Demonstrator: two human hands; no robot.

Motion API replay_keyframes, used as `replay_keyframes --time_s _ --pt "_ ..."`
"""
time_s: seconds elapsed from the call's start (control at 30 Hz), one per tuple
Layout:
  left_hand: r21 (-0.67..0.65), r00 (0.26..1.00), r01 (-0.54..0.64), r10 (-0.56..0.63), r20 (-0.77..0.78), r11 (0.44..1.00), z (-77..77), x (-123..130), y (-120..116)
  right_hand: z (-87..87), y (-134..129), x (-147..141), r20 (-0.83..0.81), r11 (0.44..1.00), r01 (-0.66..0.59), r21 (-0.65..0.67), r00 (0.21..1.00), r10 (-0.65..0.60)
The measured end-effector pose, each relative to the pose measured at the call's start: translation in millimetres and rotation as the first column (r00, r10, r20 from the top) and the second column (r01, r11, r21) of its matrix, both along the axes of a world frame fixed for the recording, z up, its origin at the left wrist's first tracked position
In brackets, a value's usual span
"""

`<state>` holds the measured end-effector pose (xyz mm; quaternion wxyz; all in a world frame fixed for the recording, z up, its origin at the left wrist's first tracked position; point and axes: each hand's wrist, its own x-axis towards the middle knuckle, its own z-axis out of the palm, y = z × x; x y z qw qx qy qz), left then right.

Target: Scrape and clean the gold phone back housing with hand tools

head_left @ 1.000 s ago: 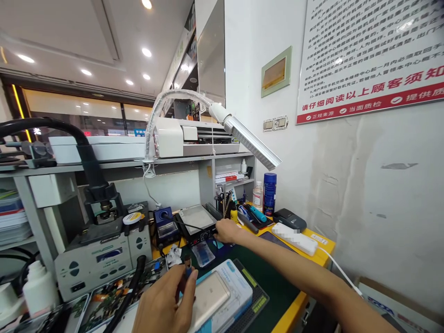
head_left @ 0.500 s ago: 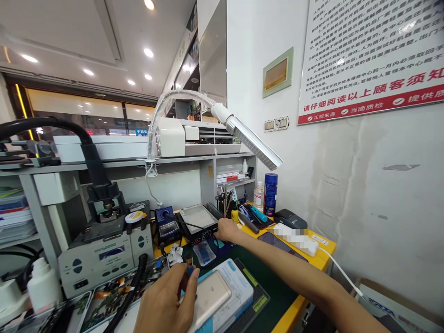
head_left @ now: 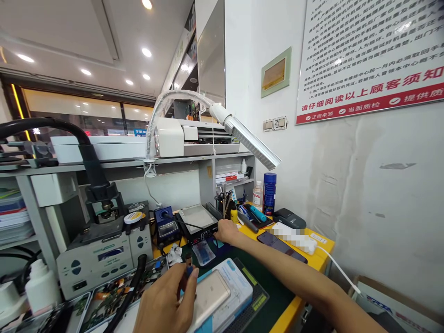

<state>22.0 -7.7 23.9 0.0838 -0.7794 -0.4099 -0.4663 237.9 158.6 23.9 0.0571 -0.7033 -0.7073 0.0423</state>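
Observation:
My left hand point(head_left: 166, 298) is raised at the lower middle, thumb and fingers pinched on a small piece with a brown top and blue lower part point(head_left: 189, 262); its kind is unclear. Just right of that hand lies a gold phone point(head_left: 212, 292), back up, on a white and blue box point(head_left: 239, 287). My right hand point(head_left: 227, 232) reaches forward, fingers curled at the right front corner of a flat heating plate point(head_left: 198, 217) with a black control front. Its fingertips are hidden, so I cannot see what they grip.
A grey rework station point(head_left: 104, 263) and a tray of circuit boards point(head_left: 118, 291) fill the left. A lamp point(head_left: 253, 143) hangs above. Rightward lie a dark phone point(head_left: 281, 247), a white power strip point(head_left: 294, 239) and a blue can point(head_left: 269, 194). A plastic bag point(head_left: 204, 253) lies before the plate.

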Motion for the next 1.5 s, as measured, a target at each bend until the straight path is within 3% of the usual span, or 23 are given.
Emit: replay_keyframes --time_s 0.37,0.63,1.03,1.5 --pt "-0.032 0.999 -0.009 0.008 -0.035 0.999 1.0 1 -3 -7.5 -9 32 0.023 0.978 -0.208 -0.014 0.978 0.209" --pt "-0.007 1.000 -0.010 0.010 -0.029 1.000 1.9 1 -3 -8.2 2 41 -0.020 0.949 -0.315 -0.034 0.949 0.314" --pt "0.012 0.999 -0.014 0.014 -0.030 1.000 2.7 2 -2 -14.1 5 40 -0.019 0.949 -0.314 -0.027 0.949 0.313" --pt "0.032 1.000 -0.003 0.004 -0.021 0.999 0.9 1 -1 -7.2 8 40 0.012 0.932 -0.348 -0.098 0.937 0.350"
